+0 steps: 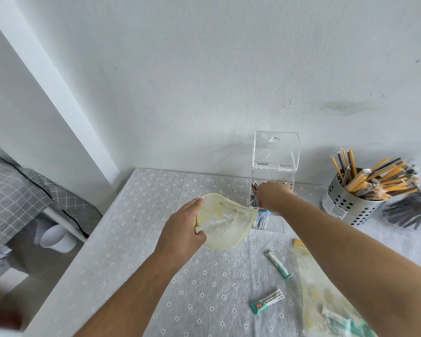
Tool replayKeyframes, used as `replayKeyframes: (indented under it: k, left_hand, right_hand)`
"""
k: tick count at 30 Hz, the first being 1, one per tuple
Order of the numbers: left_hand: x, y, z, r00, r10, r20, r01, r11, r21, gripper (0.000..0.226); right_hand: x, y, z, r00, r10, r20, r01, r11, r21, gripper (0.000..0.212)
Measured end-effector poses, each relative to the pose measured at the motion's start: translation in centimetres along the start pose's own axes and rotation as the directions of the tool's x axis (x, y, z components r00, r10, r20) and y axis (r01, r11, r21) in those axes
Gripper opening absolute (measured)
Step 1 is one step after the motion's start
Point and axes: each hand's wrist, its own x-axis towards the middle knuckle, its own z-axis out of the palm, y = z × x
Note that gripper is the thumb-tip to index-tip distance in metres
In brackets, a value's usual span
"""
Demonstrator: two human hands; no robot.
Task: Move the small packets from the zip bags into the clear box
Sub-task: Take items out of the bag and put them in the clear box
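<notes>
Left hand [180, 229] grips the zip bag [219, 222] by its rim, mid-bench, mouth facing the box [275, 154] at the bench's far edge. Right hand [271, 198] is at the box opening, fingers curled down among packets [263, 218]; can't tell if it's pinching one. Two loose packets [267, 304] and a second bag [314, 288] lie toward the near right corner.
</notes>
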Motion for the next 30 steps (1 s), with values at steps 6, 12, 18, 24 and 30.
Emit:
replayKeyframes:
  k: [6, 12, 18, 24, 30]
  left_hand:
    - [0.1, -0.2, 0.2, 1.000, 0.003, -0.004, -0.003, 1.000, 0.002, 0.072]
    - [0.0, 0.0, -0.3, 1.000, 0.013, -0.013, -0.013, 1.000, 0.020, 0.072]
    - [-0.3, 0.6, -2.3, 0.999, 0.004, -0.054, -0.008, 0.997, -0.073, 0.070]
    - [-0.4, -0.4, -5.6, 0.998, -0.055, 0.002, 0.053, 0.966, -0.252, 0.062]
    - [-1.6, -2.7, -7.2, 0.997, -0.072, 0.040, 0.082, 0.820, -0.566, 0.045]
  right_hand:
    - [-0.1, 0.7, -0.5, 0.999, 0.013, -0.035, -0.007, 0.983, 0.183, 0.017]
    - [-2.1, 2.0, -3.6, 0.983, -0.019, -0.185, 0.081, 0.941, 0.329, 0.020]
    - [-5.9, 1.5, -3.4, 0.967, -0.211, -0.141, 0.253, 0.834, 0.490, 0.060]
    - [-8.5, -1.1, -1.2, 0.956, -0.222, -0.192, 0.284, 0.532, 0.798, 0.048]
    - [-9.3, -3.7, 0.7, 0.978, -0.026, -0.206, 0.206, 0.249, 0.946, 0.006]
